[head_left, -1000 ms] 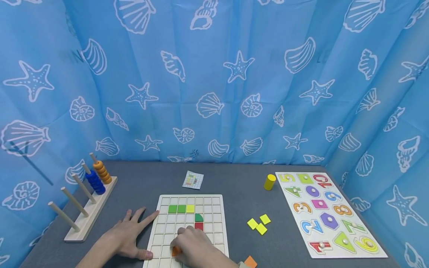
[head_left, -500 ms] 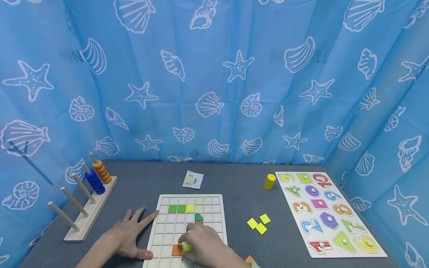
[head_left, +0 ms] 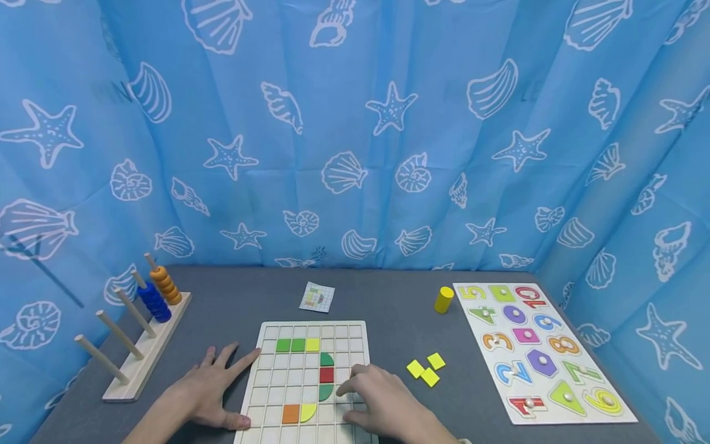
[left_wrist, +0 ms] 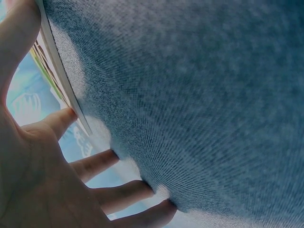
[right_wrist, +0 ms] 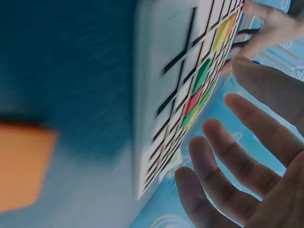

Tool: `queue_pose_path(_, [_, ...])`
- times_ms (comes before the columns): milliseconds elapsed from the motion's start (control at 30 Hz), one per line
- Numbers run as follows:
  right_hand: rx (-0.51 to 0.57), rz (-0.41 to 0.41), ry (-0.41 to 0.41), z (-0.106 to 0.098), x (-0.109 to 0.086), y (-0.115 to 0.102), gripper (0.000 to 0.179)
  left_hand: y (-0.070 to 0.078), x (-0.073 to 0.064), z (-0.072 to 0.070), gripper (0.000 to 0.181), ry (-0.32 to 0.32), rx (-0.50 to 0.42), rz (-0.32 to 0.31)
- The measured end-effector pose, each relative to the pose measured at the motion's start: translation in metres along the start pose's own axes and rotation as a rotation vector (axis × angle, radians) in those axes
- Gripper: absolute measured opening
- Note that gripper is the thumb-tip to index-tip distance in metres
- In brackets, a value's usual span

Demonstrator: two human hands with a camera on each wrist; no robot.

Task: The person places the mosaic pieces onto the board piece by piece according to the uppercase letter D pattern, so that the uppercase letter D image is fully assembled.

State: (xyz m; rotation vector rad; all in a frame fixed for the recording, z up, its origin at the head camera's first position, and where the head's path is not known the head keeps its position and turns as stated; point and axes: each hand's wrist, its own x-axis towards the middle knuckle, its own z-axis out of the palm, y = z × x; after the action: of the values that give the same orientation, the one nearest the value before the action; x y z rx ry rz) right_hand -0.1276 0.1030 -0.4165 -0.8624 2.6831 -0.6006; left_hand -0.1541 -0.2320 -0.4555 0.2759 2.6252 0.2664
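Note:
A white gridded board [head_left: 278,376] lies on the table. My left hand [head_left: 208,394] spreads its fingers beside the board's left side, index fingertip and thumb right at its edge. Over the board's right part my right hand [head_left: 385,401] is held with loosely bent fingers and nothing in them. In the grid sit two green squares [head_left: 298,345], a yellow square [head_left: 313,345], a red square [head_left: 326,375] between two green quarter-circles [head_left: 325,393], and an orange square [head_left: 291,414] beside a yellow quarter-circle [head_left: 307,412].
Several yellow squares [head_left: 429,377] lie right of the board. An orange tile [right_wrist: 23,166] shows in the right wrist view. Around stand a peg rack with rings [head_left: 146,345], a pattern card [head_left: 317,297], a yellow cylinder [head_left: 444,300] and a number puzzle [head_left: 546,394].
My right hand has let go of the yellow quarter-circle beside the orange square and moved right, uncovering the red square and lower green quarter-circle. My left hand stays in place.

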Motion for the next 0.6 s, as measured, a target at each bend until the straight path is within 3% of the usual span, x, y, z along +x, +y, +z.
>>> queue_pose_path(233, [0.048,0.049,-0.016,-0.007,-0.022,0.024,0.028,0.002,-0.002,-0.002,0.121,0.002,0.002,0.004])
queue_pose_path(400, [0.133,0.15,-0.096,-0.011,-0.037,0.039,0.027,0.001,-0.002,-0.001,0.119,0.005,0.008,0.008])
queue_pose_path(600, [0.195,0.23,-0.196,0.01,-0.046,0.082,0.031,0.002,-0.002,-0.002,0.12,0.0,0.005,-0.001])
